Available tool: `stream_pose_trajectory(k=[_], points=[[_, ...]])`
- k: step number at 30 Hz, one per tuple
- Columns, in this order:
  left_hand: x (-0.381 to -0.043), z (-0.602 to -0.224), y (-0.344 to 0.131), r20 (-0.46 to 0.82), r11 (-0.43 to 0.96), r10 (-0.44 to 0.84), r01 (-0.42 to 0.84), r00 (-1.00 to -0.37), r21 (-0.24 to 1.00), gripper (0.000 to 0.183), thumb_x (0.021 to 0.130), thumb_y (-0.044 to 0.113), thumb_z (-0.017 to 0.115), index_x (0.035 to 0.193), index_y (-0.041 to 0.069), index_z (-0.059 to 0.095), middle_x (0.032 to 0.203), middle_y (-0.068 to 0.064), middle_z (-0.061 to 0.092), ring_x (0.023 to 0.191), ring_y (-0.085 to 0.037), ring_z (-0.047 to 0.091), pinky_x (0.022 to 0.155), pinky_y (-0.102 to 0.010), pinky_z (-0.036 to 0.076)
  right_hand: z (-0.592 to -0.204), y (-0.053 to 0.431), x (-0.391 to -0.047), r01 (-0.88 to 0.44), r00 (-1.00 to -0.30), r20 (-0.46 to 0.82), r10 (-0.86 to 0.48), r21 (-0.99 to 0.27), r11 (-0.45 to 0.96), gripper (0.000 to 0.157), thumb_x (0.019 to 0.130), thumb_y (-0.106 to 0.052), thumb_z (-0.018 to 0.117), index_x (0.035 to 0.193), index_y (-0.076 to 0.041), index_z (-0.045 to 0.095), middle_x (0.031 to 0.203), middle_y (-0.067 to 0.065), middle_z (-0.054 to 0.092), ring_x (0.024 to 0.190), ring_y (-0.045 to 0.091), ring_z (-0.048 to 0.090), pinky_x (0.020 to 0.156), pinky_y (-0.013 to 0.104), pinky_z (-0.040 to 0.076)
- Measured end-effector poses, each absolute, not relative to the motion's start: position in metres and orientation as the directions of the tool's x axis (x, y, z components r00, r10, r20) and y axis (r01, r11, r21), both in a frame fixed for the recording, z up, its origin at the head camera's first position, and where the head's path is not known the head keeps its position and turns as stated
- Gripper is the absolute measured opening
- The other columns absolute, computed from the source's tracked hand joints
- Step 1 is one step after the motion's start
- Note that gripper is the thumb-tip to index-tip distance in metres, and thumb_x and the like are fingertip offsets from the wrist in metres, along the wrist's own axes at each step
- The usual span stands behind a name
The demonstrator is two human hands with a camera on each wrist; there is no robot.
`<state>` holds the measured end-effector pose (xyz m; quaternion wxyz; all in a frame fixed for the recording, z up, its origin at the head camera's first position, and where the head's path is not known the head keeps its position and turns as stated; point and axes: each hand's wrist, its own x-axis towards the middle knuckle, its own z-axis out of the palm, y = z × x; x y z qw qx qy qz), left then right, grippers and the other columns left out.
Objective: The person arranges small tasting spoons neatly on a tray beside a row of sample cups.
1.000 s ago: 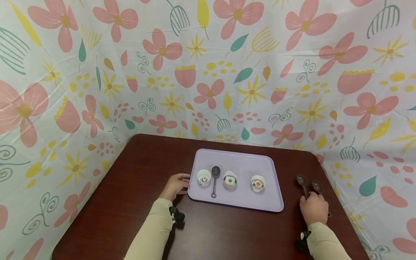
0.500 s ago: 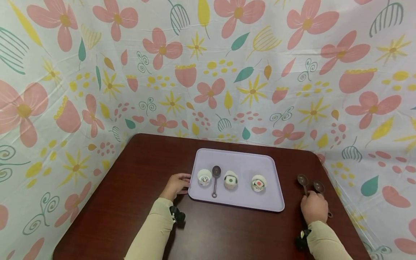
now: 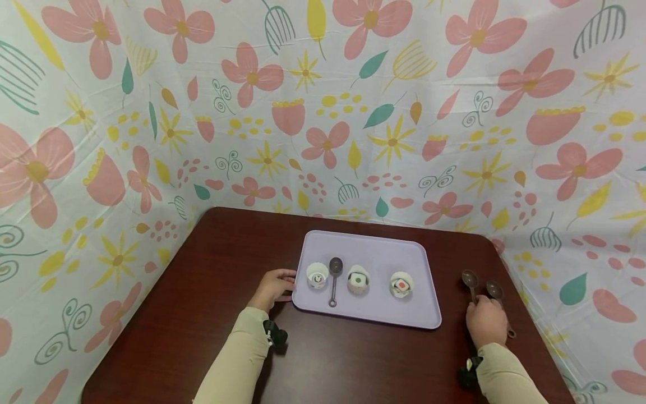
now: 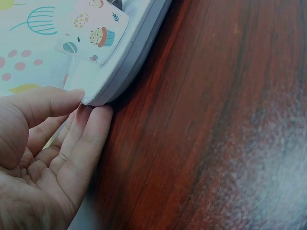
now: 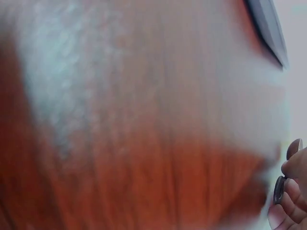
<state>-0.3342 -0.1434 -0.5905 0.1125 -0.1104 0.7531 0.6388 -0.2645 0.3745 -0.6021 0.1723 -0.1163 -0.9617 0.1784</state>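
Note:
My left hand (image 3: 272, 287) pinches the left edge of the lavender tray (image 3: 383, 311). In the left wrist view the thumb presses the rim's top and the fingers lie below it. Three white paper cups with printed sides stand on the tray: a left cup (image 3: 312, 270), a middle cup (image 3: 358, 291) and a right cup (image 3: 393, 276). Small sushi-like pieces sit in the middle and right ones. At the table's right side my right hand (image 3: 487, 321) grips a dark brown spoon (image 3: 469, 278) by its handle. In the right wrist view the handle's ring end (image 5: 279, 190) shows beside the fingers.
Another brown spoon (image 3: 336, 266) lies on the tray between the left and middle cups. A further brown spoon (image 3: 494, 289) lies just right of my right hand. Behind the dark wooden table (image 3: 242, 241) hangs a floral cloth (image 3: 282, 151).
My right hand has shifted very slightly left, so more of the handle of the spoon beside it shows. The left hand, tray and cups have stayed put.

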Motion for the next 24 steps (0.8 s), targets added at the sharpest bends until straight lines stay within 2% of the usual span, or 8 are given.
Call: stream_pose_trajectory(k=[24], points=[[-0.333, -0.590, -0.143, -0.313, 0.146, -0.022, -0.312, -0.950, 0.939, 0.044, 0.084, -0.010, 0.070, 0.127, 0.001, 0.067, 0.114, -0.018, 0.067, 0.091, -0.024, 0.067, 0.070, -0.041, 0.063, -0.562, 0.339, -0.271, 0.090, -0.919, 0.322, 0.227, -0.389, 0.917, 0.026, 0.092, -0.003, 0.061, 0.107, 0.019, 0.063, 0.096, 0.036, 0.062, 0.089, 0.053, 0.059, 0.074, 0.065, 0.048]])
